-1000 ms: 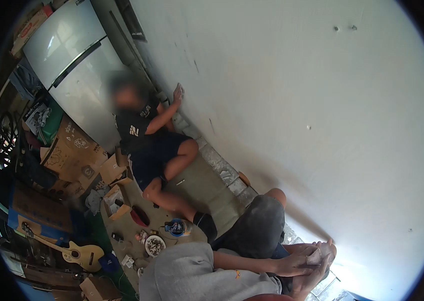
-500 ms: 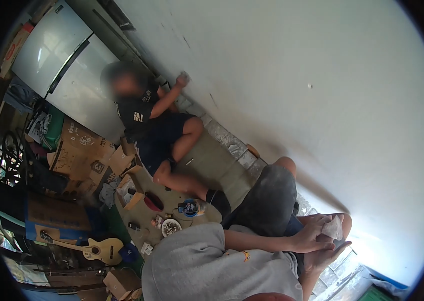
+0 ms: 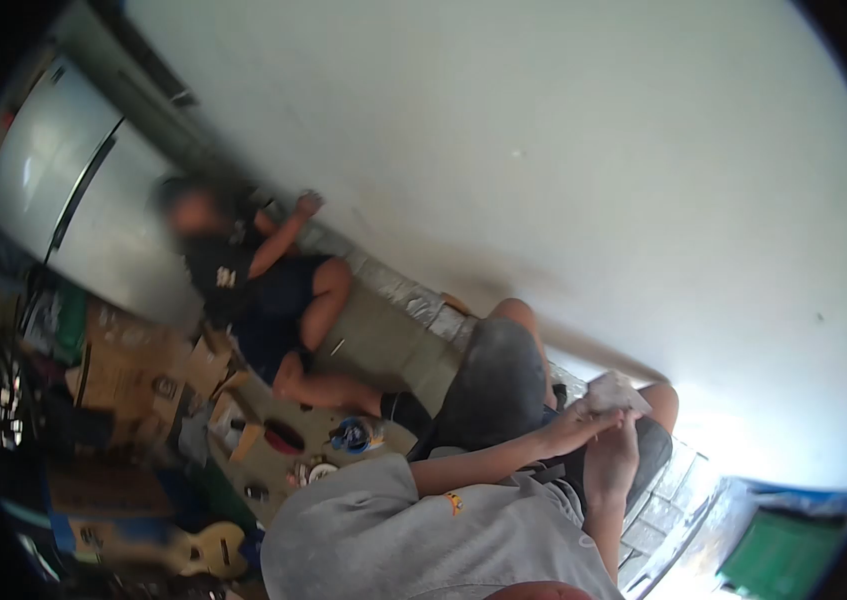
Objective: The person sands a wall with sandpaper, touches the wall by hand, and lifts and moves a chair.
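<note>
the pale grey, flat, angular piece (image 3: 611, 391) sits above the left grip (image 3: 579, 428), whose fingers pinch its lower side; the right grip (image 3: 611, 466) is just beneath, closure unclear.

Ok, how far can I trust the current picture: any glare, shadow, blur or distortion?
Head view: glare washes out the wall at lower right, near a shadow; head view: the pale piece at the left hand and right hand looks soft, fine texture lost; head view: the co-worker's head is heavily blurred; head view: lens distortion, with dark rounded corners.
</note>
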Available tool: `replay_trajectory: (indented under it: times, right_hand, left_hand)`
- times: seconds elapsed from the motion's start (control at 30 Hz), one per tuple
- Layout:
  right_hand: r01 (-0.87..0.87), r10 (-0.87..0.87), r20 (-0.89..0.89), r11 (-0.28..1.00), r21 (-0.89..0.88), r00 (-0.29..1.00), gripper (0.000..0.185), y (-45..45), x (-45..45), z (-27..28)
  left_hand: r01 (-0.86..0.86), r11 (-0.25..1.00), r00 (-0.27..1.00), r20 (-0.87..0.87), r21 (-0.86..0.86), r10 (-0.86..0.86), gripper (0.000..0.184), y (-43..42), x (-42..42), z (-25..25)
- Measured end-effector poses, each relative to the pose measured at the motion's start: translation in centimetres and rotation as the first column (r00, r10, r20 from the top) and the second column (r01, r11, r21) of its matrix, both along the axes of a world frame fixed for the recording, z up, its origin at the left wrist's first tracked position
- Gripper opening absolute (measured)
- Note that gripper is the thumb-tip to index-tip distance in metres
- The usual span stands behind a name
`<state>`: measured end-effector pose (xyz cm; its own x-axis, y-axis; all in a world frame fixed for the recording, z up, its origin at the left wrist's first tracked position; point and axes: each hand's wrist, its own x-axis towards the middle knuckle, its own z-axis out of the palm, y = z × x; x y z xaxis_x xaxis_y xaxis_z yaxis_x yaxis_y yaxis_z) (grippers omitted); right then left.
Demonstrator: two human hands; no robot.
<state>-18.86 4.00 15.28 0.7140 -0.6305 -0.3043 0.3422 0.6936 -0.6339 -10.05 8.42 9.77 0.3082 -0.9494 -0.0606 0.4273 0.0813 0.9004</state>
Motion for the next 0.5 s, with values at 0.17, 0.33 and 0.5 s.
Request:
replay_trajectory:
  times: [0.17, 0.33, 0.5]
  right_hand:
    - [0.021, -0.081, -0.173, 0.947, -0.322, 0.982, 0.035, -0.2, 0.1, -0.5]
    - [0.164, -0.203, -0.095, 0.936, -0.311, 0.975, 0.031, -0.9, 0.9, -0.1]
    - [0.275, -0.332, -0.037, 0.835, -0.477, 0.943, 0.030, -1.2, 1.6, -0.5]
  left_hand:
    - [-0.053, 0.959, 0.689, 0.685, -0.279, 0.237, 0.030, -0.2, 0.9, 0.2]
    - [-0.061, 0.995, 0.967, 0.241, -0.082, 0.079, 0.043, 0.7, -0.8, 0.2]
    - [-0.068, 0.991, 0.774, -0.633, -0.112, -0.018, 0.078, 0.1, -0.7, -1.7]
